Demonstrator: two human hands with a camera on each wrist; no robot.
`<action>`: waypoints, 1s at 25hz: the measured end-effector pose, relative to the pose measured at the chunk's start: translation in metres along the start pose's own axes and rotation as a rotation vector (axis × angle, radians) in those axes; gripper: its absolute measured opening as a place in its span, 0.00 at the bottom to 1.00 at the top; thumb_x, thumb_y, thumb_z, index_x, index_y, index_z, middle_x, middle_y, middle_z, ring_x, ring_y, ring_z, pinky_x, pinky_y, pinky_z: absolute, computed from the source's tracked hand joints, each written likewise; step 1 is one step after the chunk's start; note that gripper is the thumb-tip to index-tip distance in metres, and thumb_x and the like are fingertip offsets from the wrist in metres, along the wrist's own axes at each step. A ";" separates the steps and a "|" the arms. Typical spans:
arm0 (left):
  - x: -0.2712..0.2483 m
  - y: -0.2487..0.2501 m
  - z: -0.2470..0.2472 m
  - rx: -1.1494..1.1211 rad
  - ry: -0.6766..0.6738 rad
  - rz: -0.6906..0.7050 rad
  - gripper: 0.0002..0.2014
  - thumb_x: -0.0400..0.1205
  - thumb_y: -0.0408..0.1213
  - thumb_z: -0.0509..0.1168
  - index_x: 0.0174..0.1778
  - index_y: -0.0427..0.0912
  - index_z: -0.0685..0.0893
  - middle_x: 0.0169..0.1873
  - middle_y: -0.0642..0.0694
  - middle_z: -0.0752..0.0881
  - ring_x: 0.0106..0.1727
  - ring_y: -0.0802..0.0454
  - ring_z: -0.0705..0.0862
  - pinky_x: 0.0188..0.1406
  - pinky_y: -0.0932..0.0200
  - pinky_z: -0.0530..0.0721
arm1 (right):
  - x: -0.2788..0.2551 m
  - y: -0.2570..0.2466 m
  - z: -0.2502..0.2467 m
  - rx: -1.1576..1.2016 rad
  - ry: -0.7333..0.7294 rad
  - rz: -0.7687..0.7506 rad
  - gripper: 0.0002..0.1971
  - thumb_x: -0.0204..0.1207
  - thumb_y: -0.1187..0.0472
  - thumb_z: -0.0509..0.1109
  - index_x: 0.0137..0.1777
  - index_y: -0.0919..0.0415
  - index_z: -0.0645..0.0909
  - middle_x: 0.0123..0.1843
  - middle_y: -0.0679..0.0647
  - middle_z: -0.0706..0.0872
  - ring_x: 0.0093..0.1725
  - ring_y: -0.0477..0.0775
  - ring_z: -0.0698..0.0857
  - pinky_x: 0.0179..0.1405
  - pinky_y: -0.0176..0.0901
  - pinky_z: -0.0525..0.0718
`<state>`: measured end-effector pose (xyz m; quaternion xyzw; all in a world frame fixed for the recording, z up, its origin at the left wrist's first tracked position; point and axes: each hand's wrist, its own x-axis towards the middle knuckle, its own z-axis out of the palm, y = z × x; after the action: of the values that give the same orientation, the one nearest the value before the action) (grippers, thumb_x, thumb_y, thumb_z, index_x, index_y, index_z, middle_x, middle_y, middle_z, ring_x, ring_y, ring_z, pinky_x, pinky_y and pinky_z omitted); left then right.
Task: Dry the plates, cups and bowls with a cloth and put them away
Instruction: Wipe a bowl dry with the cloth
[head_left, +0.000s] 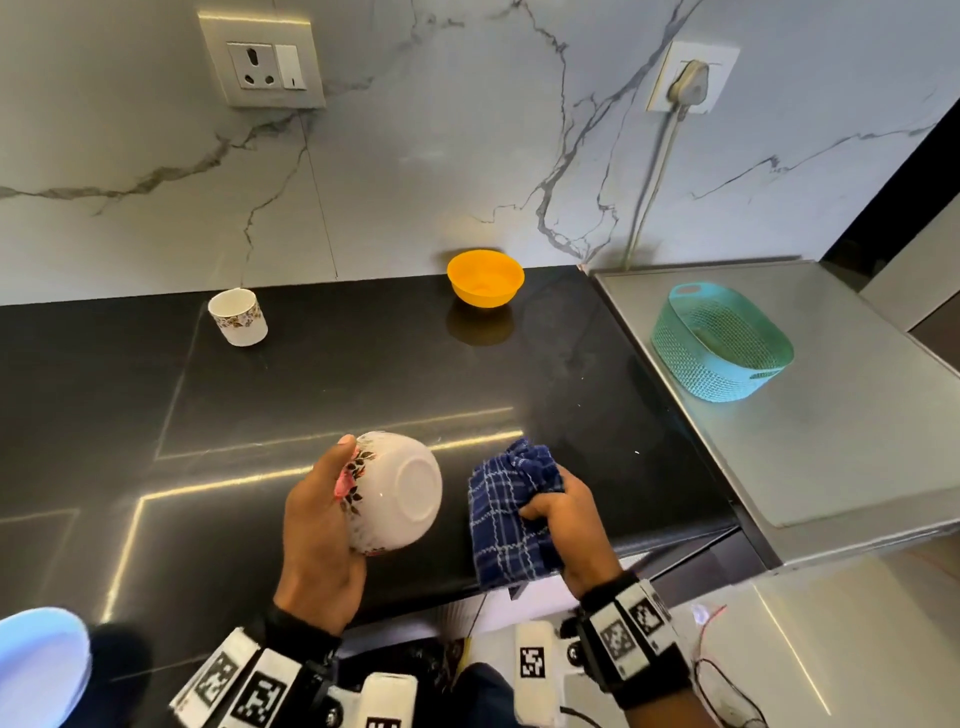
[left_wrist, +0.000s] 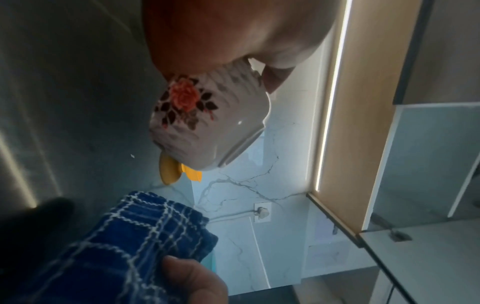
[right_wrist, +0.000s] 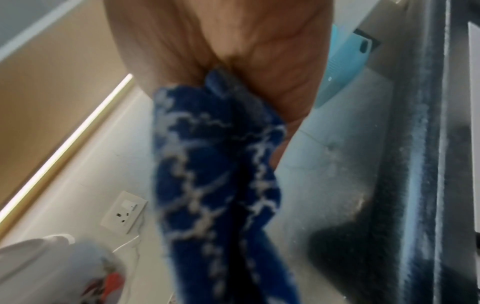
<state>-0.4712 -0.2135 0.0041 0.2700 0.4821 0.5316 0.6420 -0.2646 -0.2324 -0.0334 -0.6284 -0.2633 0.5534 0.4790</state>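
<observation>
Both hands are close to the camera, held over the front of the black table (head_left: 363, 374): the left hand (head_left: 319, 525) curls round a white bowl with flowers (head_left: 395, 493), tipped so its bottom shows, and the right hand (head_left: 569, 525) grips a bunched blue checked cloth (head_left: 506, 514) just beside the bowl, not touching it. Farther back on the table stand a flowered cup (head_left: 239, 316) on the left and an orange bowl (head_left: 485, 278) by the marble wall (head_left: 415, 156). Off to the right, a green basket (head_left: 719, 348) sits on a grey top (head_left: 831, 441).
</observation>
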 end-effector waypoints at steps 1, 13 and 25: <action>0.001 0.000 -0.002 0.029 0.017 0.021 0.15 0.85 0.49 0.59 0.55 0.46 0.88 0.45 0.45 0.91 0.46 0.46 0.88 0.42 0.47 0.84 | 0.010 0.005 0.000 0.047 -0.019 -0.001 0.21 0.68 0.84 0.59 0.55 0.65 0.79 0.51 0.63 0.85 0.48 0.60 0.85 0.52 0.59 0.85; -0.009 -0.025 0.013 -0.018 0.097 -0.072 0.13 0.87 0.43 0.58 0.45 0.46 0.88 0.37 0.48 0.91 0.38 0.51 0.89 0.36 0.52 0.84 | 0.038 0.062 -0.023 -1.281 0.078 -0.694 0.17 0.71 0.63 0.76 0.60 0.50 0.85 0.66 0.54 0.84 0.70 0.60 0.79 0.72 0.72 0.71; -0.003 -0.011 0.100 -0.295 -0.214 -0.413 0.25 0.82 0.49 0.60 0.62 0.31 0.86 0.60 0.29 0.86 0.60 0.33 0.85 0.69 0.36 0.77 | -0.031 -0.032 -0.049 -0.497 -0.204 -0.836 0.55 0.61 0.50 0.85 0.79 0.27 0.50 0.77 0.36 0.70 0.77 0.43 0.71 0.76 0.42 0.71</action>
<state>-0.3761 -0.2025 0.0345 0.1242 0.3738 0.4221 0.8165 -0.2197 -0.2612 0.0057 -0.5069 -0.6623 0.2933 0.4674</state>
